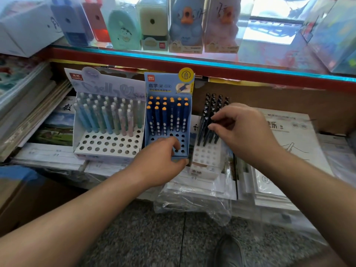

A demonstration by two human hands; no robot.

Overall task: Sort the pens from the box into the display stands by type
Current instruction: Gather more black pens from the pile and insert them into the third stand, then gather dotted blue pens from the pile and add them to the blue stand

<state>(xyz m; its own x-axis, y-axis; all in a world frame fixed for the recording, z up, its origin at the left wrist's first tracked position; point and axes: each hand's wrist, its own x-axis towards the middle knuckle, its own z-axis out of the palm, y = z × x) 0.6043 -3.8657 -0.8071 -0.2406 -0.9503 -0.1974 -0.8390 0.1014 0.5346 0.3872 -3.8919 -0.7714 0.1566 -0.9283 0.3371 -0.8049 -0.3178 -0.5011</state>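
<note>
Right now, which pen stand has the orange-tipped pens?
The blue stand in the middle: its dark blue pens have orange tips; the left stand's are pastel, the right's dark.

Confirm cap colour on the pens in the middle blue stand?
Orange caps, navy barrels; head view.

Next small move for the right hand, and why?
Probably lower the dark pen pinched in the right hand into an empty hole of the small white stand. Its back rows already hold matching dark pens, its front holes are empty, and the left hand rests on the blue stand beside it.

Stationery shop, boxed sharpeners (pixel 154 26) on shelf, pen displays (pixel 109 143), stacked notebooks (pixel 48 155)
</note>
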